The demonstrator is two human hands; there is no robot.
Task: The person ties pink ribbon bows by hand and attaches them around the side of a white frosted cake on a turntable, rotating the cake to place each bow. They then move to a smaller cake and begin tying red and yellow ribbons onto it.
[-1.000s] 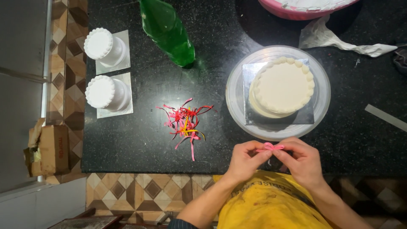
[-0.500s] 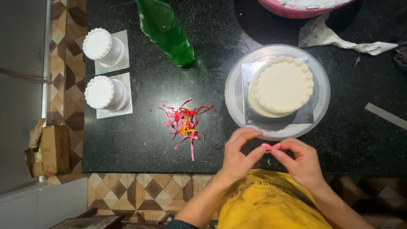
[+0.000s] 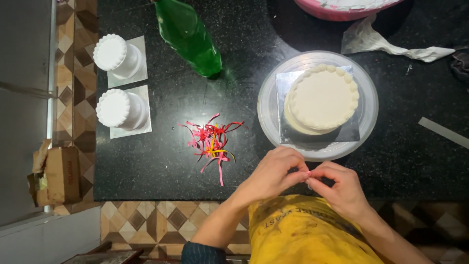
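Fingertips of both my hands met at the near edge of the black bench (image 3: pixel 161 166), just above my yellow apron (image 3: pixel 303 230). My left hand (image 3: pixel 273 173) came in from seven o'clock and my right hand (image 3: pixel 342 188) from five o'clock. Between them sat a tiny pink piece (image 3: pixel 309 173), too small for me to tell its shape. Each grip was pinched together on it, thumb against forefinger, the other fingers curled in.

At nine o'clock from my hands lay a loose heap of thin red, pink and yellow strips (image 3: pixel 212 139), flat on the bench and apart from everything else. Straight ahead at twelve o'clock, just beyond my knuckles, stood a round clear turntable (image 3: pixel 366 117) carrying a square silver board (image 3: pixel 286 83), and on the board a white frosted cake (image 3: pixel 322 98) with a beaded rim.

Farther off at ten o'clock two small white cakes stood on their own square boards, the nearer one (image 3: pixel 119 110) just in front of the farther one (image 3: pixel 116 55). A green bottle (image 3: pixel 188 36) lay tilted at eleven o'clock, between those cakes and the turntable. At one o'clock a crumpled white piping bag (image 3: pixel 386 43) rested beside the rim of a pink bowl (image 3: pixel 342 10). A cardboard box (image 3: pixel 56 173) sat on the floor, off the bench at nine o'clock.
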